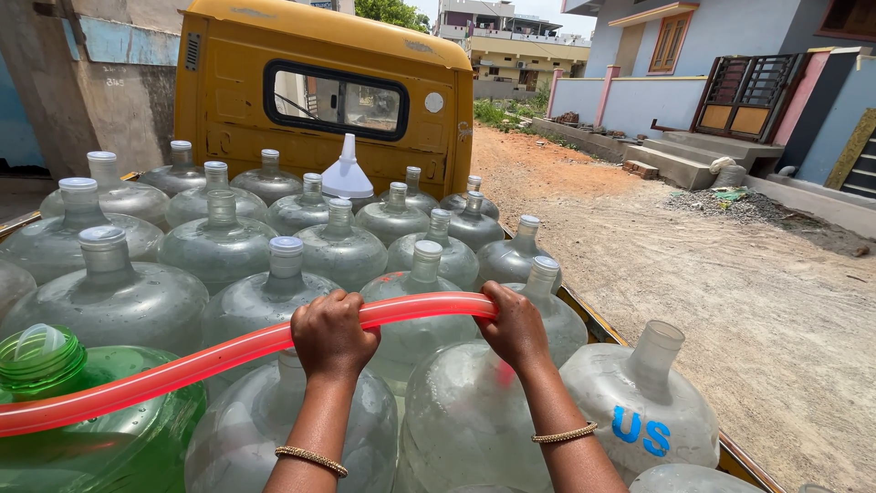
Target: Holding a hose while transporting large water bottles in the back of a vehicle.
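Both my hands grip a red translucent hose [210,358] that runs from the lower left edge across the jugs. My left hand [334,334] closes around its middle part. My right hand [515,324] holds the hose near its end, above a clear water jug [465,420]. Several large clear capped water jugs [265,292] stand packed together under the hose. An uncapped clear jug with blue letters [639,402] stands to the right of my right arm. Each of my wrists wears a thin gold bangle.
A green jug [87,429] stands at the lower left. A white funnel [348,171] sits upside down among the far jugs. The yellow cab [237,100] of the vehicle rises behind them. A dirt road [730,301] and houses lie to the right.
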